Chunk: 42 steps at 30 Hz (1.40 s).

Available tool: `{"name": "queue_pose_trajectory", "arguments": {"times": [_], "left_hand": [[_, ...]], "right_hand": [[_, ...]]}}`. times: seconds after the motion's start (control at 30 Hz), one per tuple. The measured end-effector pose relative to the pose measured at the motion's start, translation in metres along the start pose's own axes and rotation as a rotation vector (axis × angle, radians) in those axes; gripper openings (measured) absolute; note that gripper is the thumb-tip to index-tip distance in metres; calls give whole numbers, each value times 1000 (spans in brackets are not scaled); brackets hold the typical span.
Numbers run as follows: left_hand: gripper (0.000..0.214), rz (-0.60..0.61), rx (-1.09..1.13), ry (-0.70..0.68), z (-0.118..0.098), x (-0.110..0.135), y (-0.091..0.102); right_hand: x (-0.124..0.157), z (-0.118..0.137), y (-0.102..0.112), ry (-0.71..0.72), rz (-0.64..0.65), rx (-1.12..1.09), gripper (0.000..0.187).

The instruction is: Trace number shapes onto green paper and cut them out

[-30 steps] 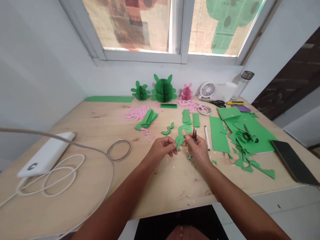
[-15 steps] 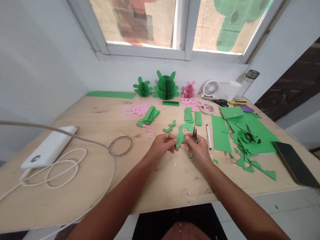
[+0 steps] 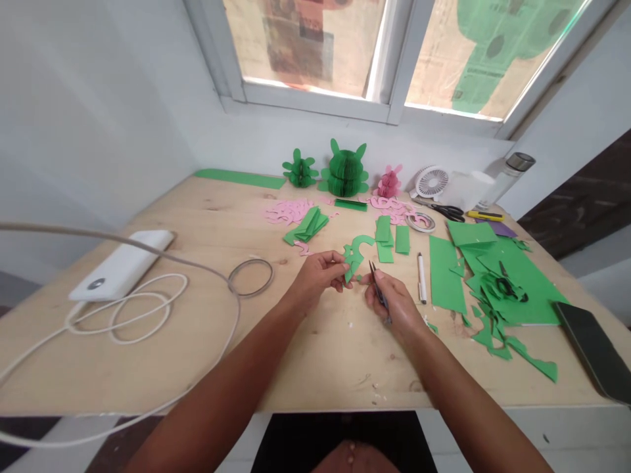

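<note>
My left hand (image 3: pixel 324 272) pinches a curved green paper cutout (image 3: pixel 359 248) between thumb and fingers, its hooked end rising above the fingertips. In my right hand (image 3: pixel 393 299) is a pair of small scissors (image 3: pixel 378 279), dark pointed blades tilted up and slightly parted. The blades are a short way right of the cutout, not touching it. A small green bit (image 3: pixel 359 278) shows between the hands. Beyond them lie folded green paper strips (image 3: pixel 308 225) and small green rectangles (image 3: pixel 384 240). A pink curved cutout (image 3: pixel 302 247) is partly hidden behind my left hand.
Green sheets (image 3: pixel 537 282) and scraps (image 3: pixel 493 338) cover the right side, near a phone (image 3: pixel 591 348) and a white pen (image 3: pixel 422 279). Paper honeycomb figures (image 3: pixel 345 172) stand along the wall with a fan (image 3: pixel 430 182). A power bank (image 3: pixel 121 264) and cable lie left.
My right hand has drawn back from the cutout toward the right, and the scissors now lean left. The left hand still holds the cutout. The view has shifted left.
</note>
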<state>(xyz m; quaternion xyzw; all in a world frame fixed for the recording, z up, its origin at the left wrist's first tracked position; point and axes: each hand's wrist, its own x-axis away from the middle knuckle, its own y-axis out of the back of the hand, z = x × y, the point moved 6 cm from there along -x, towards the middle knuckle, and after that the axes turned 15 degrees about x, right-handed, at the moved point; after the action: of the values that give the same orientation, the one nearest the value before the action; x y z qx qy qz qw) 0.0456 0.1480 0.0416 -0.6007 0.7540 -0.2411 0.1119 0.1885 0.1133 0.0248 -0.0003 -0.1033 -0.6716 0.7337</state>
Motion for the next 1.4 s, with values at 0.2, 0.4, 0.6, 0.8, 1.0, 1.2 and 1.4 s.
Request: {"name": "queue_pose_trajectory", "arguments": {"times": [0.2,0.4,0.6,0.8,1.0,1.2,1.4], "left_hand": [[25,18,-18,-2,-1,1,1],[21,18,-50,-36,2,-2,3],[23,33,-74,-45,6,-3,2],[22,28,-91,-57,5,-4,2],[21,27,-102,-58,5,-4,2],[20,32,-111,-54,5,-5,3],[20,36,-123,-55,6,-5,4]], "right_hand": [[1,-3,-5,-19,82,4,49],[1,-5,-8,-42,94,19,48],[1,-7,-10,-74,102,-32,48],[0,-8,-11,-99,98,-44,49],[0,-10,-11,-111,96,-40,48],[0,-10,-10,-104,92,-49,43],[0,-10,-11,-102,96,-57,42]]}}
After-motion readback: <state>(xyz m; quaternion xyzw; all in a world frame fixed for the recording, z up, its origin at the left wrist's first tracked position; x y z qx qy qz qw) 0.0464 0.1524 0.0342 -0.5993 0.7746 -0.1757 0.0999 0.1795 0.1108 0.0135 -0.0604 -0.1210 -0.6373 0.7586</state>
